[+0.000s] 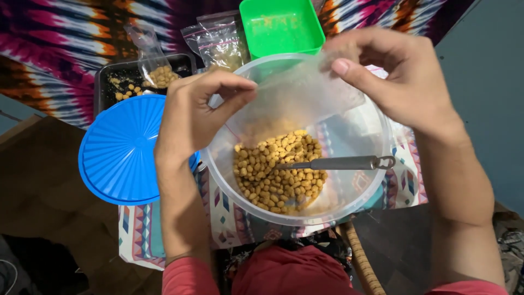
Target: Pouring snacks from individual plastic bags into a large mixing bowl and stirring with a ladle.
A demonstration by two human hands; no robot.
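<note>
A clear round plastic bowl (pixel 371 180) holds a heap of small tan pellets (pixel 275 175) with a metal spoon (pixel 333 163) lying in them. Above the bowl I hold a small clear plastic bag (pixel 297 93) open by its mouth. My left hand (pixel 194 117) pinches its left edge, and my right hand (pixel 401 76) pinches its right edge. The bag looks nearly empty, with dusty residue inside.
A blue ribbed lid (pixel 123 147) lies left of the bowl. Behind it a dark tray (pixel 103 79) holds loose pellets and a filled bag (pixel 155 68). Another bag (pixel 221 41) and a green square container (pixel 281 27) sit at the back. A patterned cloth (pixel 229 216) covers the surface.
</note>
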